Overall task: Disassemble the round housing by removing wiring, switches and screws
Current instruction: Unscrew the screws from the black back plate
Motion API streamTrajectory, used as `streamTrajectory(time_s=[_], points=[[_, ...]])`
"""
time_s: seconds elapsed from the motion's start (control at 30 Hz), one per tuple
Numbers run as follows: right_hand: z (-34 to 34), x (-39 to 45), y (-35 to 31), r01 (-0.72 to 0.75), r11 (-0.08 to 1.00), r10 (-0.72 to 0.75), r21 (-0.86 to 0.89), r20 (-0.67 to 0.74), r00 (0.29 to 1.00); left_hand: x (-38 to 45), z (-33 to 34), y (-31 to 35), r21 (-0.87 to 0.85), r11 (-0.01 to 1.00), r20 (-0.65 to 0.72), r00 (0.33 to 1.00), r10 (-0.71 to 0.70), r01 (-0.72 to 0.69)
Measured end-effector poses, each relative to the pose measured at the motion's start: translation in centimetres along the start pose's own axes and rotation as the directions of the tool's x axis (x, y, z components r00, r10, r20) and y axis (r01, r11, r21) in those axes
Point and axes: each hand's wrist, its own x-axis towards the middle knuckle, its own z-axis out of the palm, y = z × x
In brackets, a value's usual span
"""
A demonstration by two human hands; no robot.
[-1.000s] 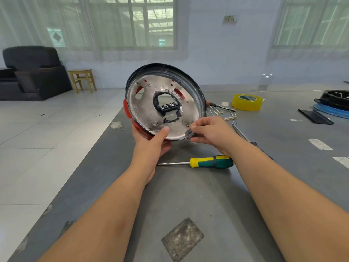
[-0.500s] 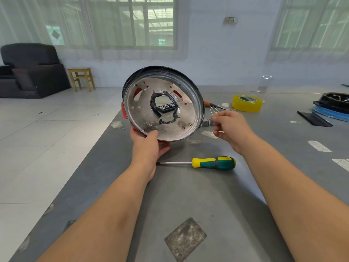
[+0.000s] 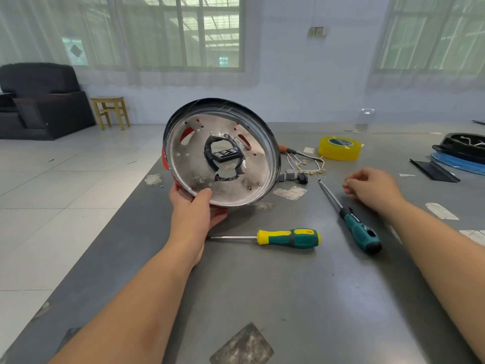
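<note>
Spanning most of the lower view is a grey table (image 3: 288, 298) bearing patches of worn tape residue; it is standing on a pale tiled floor (image 3: 65, 193). A dark armchair (image 3: 39, 101) and a small wooden stool (image 3: 111, 111) are sitting against the far wall under curtained windows. Lying on the table are a yellow-and-green screwdriver (image 3: 287, 238), a second screwdriver with a dark green handle (image 3: 351, 222), a yellow tape roll (image 3: 339, 148), and a loose bundle of wiring with small switches (image 3: 301, 169) just behind the housing.

The left hand (image 3: 195, 211) is reaching forward and gripping the lower rim of the round housing (image 3: 220, 153), thumb pressing on the metal inner face, fingers curling underneath. The housing is being held tilted up on edge, its lower rim close to the table, open face toward the camera.

The right hand (image 3: 370, 186) is hovering over the table near the dark green screwdriver's tip, fingers curling loosely; whether the grip contains a small part cannot be told.
</note>
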Motion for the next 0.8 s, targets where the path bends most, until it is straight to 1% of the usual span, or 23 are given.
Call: streamTrajectory(time_s=[0.07,0.1,0.27,0.53,0.8], points=[[0.4,0.3,1.0,0.028,0.987,-0.03,-0.159,-0.014,0.999,0.1,0.0,-0.2,-0.008,1.0,0.004,1.0,0.017,-0.017],[0.7,0.5,1.0,0.034,0.983,-0.037,-0.178,-0.013,0.999,0.2,0.0,-0.3,-0.013,1.0,0.002,1.0,0.025,-0.025],[2.0,3.1,0.9,0.046,0.982,-0.04,-0.183,0.035,0.999,0.3,-0.2,-0.5,-0.003,0.999,-0.003,0.999,0.048,-0.048],[3.4,6.5,0.9,-0.01,0.986,0.007,-0.165,-0.016,1.0,0.7,-0.4,-0.8,0.017,0.997,-0.009,0.997,0.072,-0.072],[4.0,7.6,0.5,-0.02,0.975,0.022,-0.22,0.007,1.0,0.5,-0.1,-0.8,0.032,0.995,-0.016,0.996,0.091,-0.09]])
